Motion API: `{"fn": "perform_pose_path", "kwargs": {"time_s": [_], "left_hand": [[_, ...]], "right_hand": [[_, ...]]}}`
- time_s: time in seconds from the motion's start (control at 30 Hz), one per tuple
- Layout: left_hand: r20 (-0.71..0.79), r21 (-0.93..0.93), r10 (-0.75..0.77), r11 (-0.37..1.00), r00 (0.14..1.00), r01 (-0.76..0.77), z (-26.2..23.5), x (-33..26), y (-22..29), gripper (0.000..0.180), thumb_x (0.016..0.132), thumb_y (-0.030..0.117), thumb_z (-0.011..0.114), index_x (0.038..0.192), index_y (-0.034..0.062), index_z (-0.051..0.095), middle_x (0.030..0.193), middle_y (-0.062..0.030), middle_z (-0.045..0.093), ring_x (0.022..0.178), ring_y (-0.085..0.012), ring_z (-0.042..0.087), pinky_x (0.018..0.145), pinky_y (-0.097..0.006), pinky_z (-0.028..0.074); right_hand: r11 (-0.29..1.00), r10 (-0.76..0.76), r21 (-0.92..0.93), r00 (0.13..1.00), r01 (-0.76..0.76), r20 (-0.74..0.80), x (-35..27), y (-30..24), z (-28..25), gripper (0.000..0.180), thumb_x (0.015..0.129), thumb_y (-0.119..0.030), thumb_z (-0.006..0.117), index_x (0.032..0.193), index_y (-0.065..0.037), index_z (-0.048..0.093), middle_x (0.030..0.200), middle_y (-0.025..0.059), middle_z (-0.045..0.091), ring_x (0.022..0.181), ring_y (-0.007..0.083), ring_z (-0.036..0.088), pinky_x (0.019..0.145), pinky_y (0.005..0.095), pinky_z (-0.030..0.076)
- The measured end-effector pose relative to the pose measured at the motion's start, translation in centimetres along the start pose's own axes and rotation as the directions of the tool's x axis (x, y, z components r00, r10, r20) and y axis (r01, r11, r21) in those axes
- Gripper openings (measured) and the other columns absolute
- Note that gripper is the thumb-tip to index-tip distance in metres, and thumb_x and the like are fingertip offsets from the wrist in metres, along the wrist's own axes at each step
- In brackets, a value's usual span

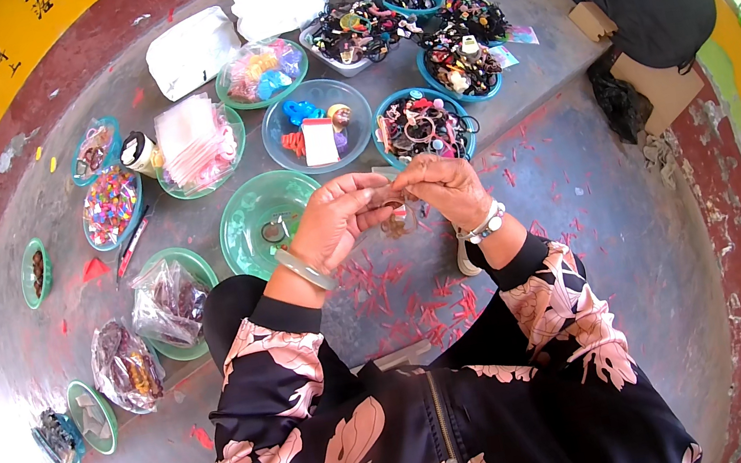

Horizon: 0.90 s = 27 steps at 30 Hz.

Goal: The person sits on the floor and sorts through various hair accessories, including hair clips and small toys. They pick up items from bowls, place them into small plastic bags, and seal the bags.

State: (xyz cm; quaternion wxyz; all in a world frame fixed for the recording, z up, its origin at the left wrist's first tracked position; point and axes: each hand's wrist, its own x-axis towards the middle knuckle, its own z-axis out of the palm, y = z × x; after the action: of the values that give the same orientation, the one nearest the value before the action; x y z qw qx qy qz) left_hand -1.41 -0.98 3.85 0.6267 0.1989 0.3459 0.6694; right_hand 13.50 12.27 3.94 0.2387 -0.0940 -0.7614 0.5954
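Note:
In front of my chest, both hands meet at a small clear plastic bag (400, 219) with something brownish and a bit of red and white in it; its exact contents are too small to make out. My left hand (336, 222), a bangle on its wrist, is closed with thumb and fingers on the bag's left side. Pinched at its upper edge is my right hand (449, 190), with a watch on that wrist. Just left of my left hand stands a translucent green basin (239, 217) with a dark ring-shaped band (274, 231) inside.
Beyond my hands are a clear bowl (278, 154) of colourful pieces and a white card, baskets of hair ties (424, 128), and a bowl of pink plastic bags (194, 143). Leftward lie bagged goods (127, 369) and a cutter knife (133, 244). Red scraps (444, 313) litter the lower floor.

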Motion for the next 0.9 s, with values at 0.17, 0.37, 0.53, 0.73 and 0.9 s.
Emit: {"fn": "perform_pose_path", "kwargs": {"time_s": [0.17,0.37,0.53,0.73,0.9], "left_hand": [[0.044,-0.047,0.002,0.999,0.999,0.000,0.3,-0.1,0.5,0.023,0.087,0.006,0.048,0.106,-0.0053,0.051,0.099,-0.0128,0.060,0.095,-0.0203,0.059,0.082,-0.028,0.050],[-0.058,0.079,0.020,0.997,0.998,-0.016,0.0,0.5,-0.4,0.018,0.086,0.008,0.053,0.101,-0.0029,0.054,0.095,-0.0109,0.061,0.087,-0.0172,0.061,0.077,-0.026,0.051],[-0.109,0.164,0.073,0.985,0.991,-0.054,0.0,0.6,-0.7,0.014,0.086,0.007,0.054,0.096,-0.0025,0.056,0.090,-0.0103,0.062,0.081,-0.0169,0.062,0.072,-0.027,0.053],[-0.154,0.324,0.159,0.941,0.975,-0.102,-0.3,0.8,-1.1,0.013,0.086,0.005,0.051,0.092,-0.0043,0.057,0.087,-0.0123,0.063,0.078,-0.0181,0.063,0.070,-0.027,0.052],[-0.168,0.345,0.228,0.925,0.959,-0.159,-0.4,0.7,-0.8,0.013,0.087,0.006,0.051,0.091,-0.0040,0.057,0.086,-0.0117,0.063,0.076,-0.0165,0.063,0.070,-0.027,0.052]], "right_hand": [[0.998,-0.027,-0.066,1.000,0.026,-0.014,0.0,0.4,0.1,0.017,0.077,0.005,0.054,0.087,-0.003,0.066,0.076,0.0037,0.060,0.073,0.0125,0.055,0.066,0.0243,0.044],[0.976,-0.125,-0.180,0.992,0.121,-0.011,0.1,0.8,0.1,0.020,0.075,0.005,0.053,0.086,-0.004,0.066,0.076,0.0048,0.060,0.073,0.0142,0.055,0.065,0.0243,0.044],[0.983,-0.036,-0.178,0.998,0.046,0.060,0.2,0.5,-0.2,0.031,0.075,0.007,0.050,0.100,-0.006,0.062,0.085,0.0038,0.060,0.081,0.0142,0.056,0.073,0.0259,0.045],[0.991,0.118,-0.078,0.980,-0.107,0.159,0.6,-0.2,-0.7,0.050,0.070,0.009,0.044,0.117,-0.008,0.051,0.098,0.0021,0.056,0.091,0.0105,0.053,0.080,0.0268,0.043],[0.987,0.134,0.076,0.989,-0.139,0.065,0.9,-0.7,-1.5,0.040,0.074,0.004,0.049,0.112,-0.005,0.053,0.096,0.0026,0.057,0.089,0.0102,0.053,0.078,0.0248,0.044]]}}
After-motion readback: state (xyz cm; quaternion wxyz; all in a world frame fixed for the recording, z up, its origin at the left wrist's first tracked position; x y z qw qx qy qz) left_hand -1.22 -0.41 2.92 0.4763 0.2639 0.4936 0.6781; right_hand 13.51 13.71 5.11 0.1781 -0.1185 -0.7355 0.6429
